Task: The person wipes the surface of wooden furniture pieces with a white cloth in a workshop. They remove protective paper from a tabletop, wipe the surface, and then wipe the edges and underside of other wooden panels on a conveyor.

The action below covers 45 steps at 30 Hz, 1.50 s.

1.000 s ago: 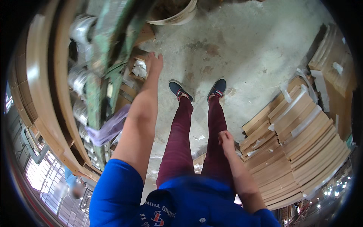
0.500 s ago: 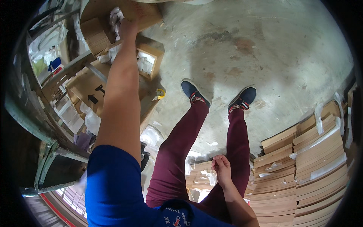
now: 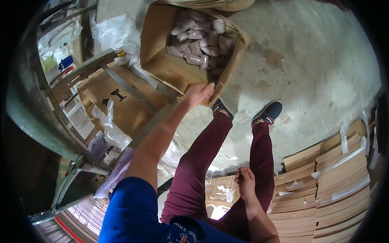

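Left hand (image 3: 198,94) is closed over the near edge of the open cardboard box (image 3: 162,52), upper centre of frame; the box is tilted, still full of small clear-wrapped packets (image 3: 198,40). Right hand (image 3: 244,183) hangs empty at lower centre, fingers loosely curled by the thigh. Looks like early stage: box gripped, nothing taken out yet.
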Each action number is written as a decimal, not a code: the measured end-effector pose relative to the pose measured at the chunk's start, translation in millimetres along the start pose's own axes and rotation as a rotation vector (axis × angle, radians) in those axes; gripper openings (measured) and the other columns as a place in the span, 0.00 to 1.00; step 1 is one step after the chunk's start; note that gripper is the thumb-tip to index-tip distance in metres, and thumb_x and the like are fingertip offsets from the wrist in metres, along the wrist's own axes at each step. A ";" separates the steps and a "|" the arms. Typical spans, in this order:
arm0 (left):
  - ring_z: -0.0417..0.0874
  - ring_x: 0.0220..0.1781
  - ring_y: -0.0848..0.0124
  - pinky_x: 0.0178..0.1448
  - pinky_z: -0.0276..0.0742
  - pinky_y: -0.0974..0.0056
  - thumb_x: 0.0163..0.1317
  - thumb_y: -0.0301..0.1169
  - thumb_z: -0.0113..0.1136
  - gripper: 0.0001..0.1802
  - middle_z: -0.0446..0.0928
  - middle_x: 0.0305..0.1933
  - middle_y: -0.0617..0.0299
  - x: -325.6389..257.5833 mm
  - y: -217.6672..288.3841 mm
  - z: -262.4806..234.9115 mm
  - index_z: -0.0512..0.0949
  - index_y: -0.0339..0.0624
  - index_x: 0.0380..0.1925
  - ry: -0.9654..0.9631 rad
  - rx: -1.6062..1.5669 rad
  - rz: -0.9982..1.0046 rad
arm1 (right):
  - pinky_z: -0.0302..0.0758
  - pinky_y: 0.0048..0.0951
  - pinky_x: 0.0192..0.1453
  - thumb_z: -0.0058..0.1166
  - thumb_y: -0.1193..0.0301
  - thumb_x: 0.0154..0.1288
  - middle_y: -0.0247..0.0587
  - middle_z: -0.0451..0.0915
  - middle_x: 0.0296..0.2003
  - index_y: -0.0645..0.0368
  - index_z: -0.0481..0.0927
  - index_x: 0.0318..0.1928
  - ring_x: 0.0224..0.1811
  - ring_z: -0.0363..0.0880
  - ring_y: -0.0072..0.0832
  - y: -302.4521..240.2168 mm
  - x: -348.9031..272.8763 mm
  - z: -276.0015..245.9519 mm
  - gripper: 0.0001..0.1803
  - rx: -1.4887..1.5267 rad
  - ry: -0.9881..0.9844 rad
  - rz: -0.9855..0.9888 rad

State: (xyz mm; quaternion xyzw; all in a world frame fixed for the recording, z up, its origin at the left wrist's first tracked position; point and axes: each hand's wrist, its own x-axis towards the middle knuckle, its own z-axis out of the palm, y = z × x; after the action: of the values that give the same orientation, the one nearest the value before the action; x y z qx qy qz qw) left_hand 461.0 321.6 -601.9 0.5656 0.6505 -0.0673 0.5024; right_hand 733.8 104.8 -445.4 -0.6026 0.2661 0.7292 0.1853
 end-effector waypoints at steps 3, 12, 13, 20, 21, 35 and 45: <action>0.78 0.44 0.59 0.47 0.74 0.58 0.58 0.41 0.57 0.17 0.78 0.38 0.55 42.1 -18.0 5.0 0.77 0.45 0.44 0.291 0.380 0.317 | 0.67 0.20 0.30 0.47 0.68 0.67 0.32 0.73 0.23 0.56 0.73 0.34 0.24 0.68 0.19 -4.8 -2.1 1.6 0.07 0.021 -0.053 -0.004; 0.60 0.67 0.52 0.58 0.60 0.35 0.59 0.32 0.49 0.24 0.67 0.62 0.58 199.8 -22.3 41.2 0.69 0.48 0.58 -0.250 1.229 0.059 | 0.65 0.20 0.32 0.46 0.70 0.68 0.34 0.73 0.23 0.59 0.72 0.35 0.25 0.68 0.20 -4.3 -3.3 -0.4 0.06 0.055 0.014 -0.084; 0.60 0.67 0.51 0.58 0.61 0.34 0.60 0.32 0.47 0.24 0.68 0.61 0.58 201.2 -28.5 42.6 0.68 0.47 0.59 -0.011 1.141 0.216 | 0.66 0.22 0.32 0.46 0.70 0.68 0.35 0.72 0.23 0.59 0.71 0.35 0.25 0.68 0.21 -1.0 -3.3 -0.7 0.06 0.033 0.005 -0.091; 0.56 0.68 0.48 0.51 0.71 0.38 0.56 0.35 0.53 0.25 0.60 0.66 0.60 210.7 -55.3 52.9 0.70 0.55 0.57 0.006 1.149 0.298 | 0.67 0.23 0.32 0.46 0.72 0.67 0.37 0.73 0.25 0.60 0.71 0.35 0.25 0.69 0.22 0.1 -3.8 2.9 0.05 -0.001 -0.079 -0.047; 0.56 0.67 0.48 0.53 0.70 0.39 0.55 0.35 0.54 0.24 0.59 0.67 0.60 210.9 -55.3 53.1 0.72 0.54 0.55 -0.061 1.124 0.277 | 0.67 0.23 0.32 0.45 0.72 0.67 0.37 0.73 0.25 0.60 0.70 0.36 0.25 0.69 0.22 -2.7 -4.9 6.0 0.05 0.012 -0.076 -0.044; 0.65 0.62 0.52 0.58 0.67 0.43 0.48 0.43 0.60 0.23 0.75 0.51 0.54 185.1 -54.3 38.9 0.80 0.46 0.44 -0.304 0.782 0.133 | 0.70 0.25 0.30 0.47 0.68 0.67 0.35 0.74 0.25 0.58 0.71 0.37 0.24 0.70 0.22 -2.2 -3.2 -1.6 0.06 0.058 -0.099 0.086; 0.70 0.49 0.49 0.53 0.71 0.53 0.50 0.26 0.53 0.14 0.76 0.40 0.56 180.8 -90.0 37.3 0.78 0.44 0.40 0.100 0.654 0.348 | 0.66 0.24 0.30 0.48 0.70 0.65 0.34 0.72 0.25 0.56 0.71 0.35 0.24 0.67 0.21 -3.5 -2.0 -4.4 0.04 0.022 -0.134 0.075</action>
State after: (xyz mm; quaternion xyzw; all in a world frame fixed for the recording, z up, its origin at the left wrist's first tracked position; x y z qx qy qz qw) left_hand 436.4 386.3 -795.3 0.8009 0.5124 -0.1572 0.2669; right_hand 739.7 105.0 -444.6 -0.5399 0.2836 0.7713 0.1821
